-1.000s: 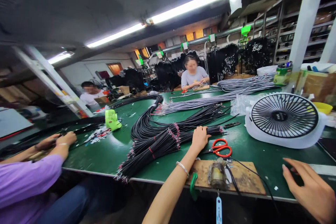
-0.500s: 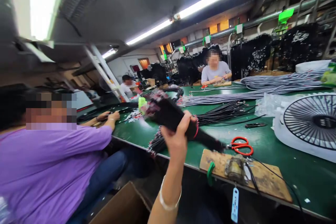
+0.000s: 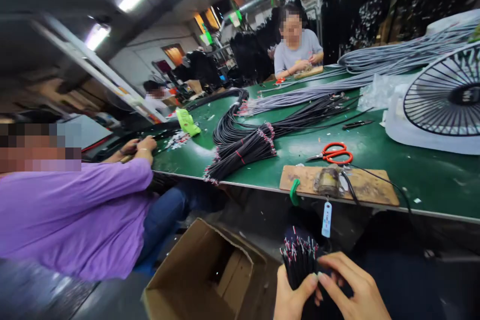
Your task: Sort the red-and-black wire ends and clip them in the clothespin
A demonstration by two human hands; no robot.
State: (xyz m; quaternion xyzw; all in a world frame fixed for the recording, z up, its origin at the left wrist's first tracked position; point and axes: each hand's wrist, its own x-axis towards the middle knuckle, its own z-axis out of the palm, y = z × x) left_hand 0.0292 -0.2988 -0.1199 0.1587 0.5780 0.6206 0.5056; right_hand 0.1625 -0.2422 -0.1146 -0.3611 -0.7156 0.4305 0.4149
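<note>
Below the table edge, at the bottom of the head view, my left hand (image 3: 290,296) and my right hand (image 3: 352,287) are both closed round a bundle of black wires (image 3: 300,259). The bundle stands on end with its red and white stripped tips pointing up. More black wire bundles (image 3: 243,150) lie on the green table (image 3: 412,170) ahead. A wooden board with a small tool (image 3: 337,182) is clamped at the table's front edge, a tag hanging from it.
An open cardboard box (image 3: 202,275) stands on the floor to my left. A person in a purple shirt (image 3: 71,220) sits at the left. Red scissors (image 3: 333,152), a white fan (image 3: 438,100) and grey cables (image 3: 375,67) lie on the table. Another person sits at the far side.
My left hand lifted a wire bundle off the table and brought it down below the edge. My right hand has joined it on the bundle. The view has tilted down.
</note>
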